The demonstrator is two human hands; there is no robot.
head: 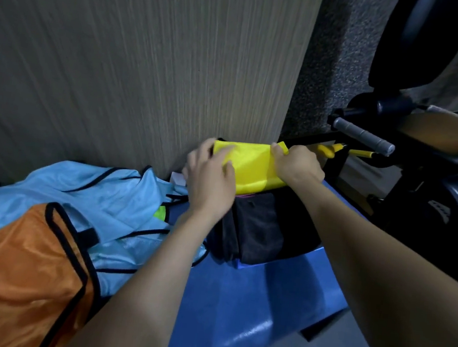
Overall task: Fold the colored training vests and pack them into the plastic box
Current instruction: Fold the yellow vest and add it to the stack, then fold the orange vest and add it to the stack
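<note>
Now yellow vest (251,164) betw. both hands — left (210,180), right (298,165) pinching ends.

I see a wood-grain wall (138,59) ahead and black exercise equipment (412,141) with a grey handle (363,135) at right.
</note>
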